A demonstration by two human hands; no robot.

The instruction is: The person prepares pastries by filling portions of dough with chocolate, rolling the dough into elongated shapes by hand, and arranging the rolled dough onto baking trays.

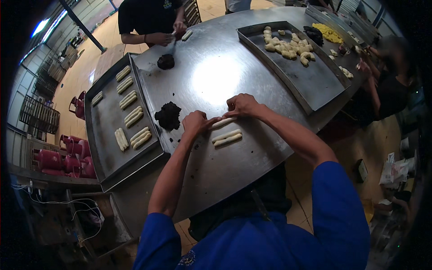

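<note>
On the steel table, a thin pale dough roll (223, 123) lies between my two hands. My left hand (196, 123) has its fingers curled, with the thumb at the roll's left end. At the other end, the fingers and thumb of my right hand (243, 106) close on the roll from above. Just nearer to me, two more dough rolls (227, 138) lie side by side, touching. Left of my left hand sits a lump of dark, crumbly filling (168, 116). Part of the held roll is covered by my fingers.
To the left, a metal tray (101, 139) holds several groups of dough rolls. Another tray (310, 85), at the right, carries a pile of dough pieces (290, 45). A second dark lump (166, 61) lies farther off. Co-workers' hands (163, 38) work across the table and at the right.
</note>
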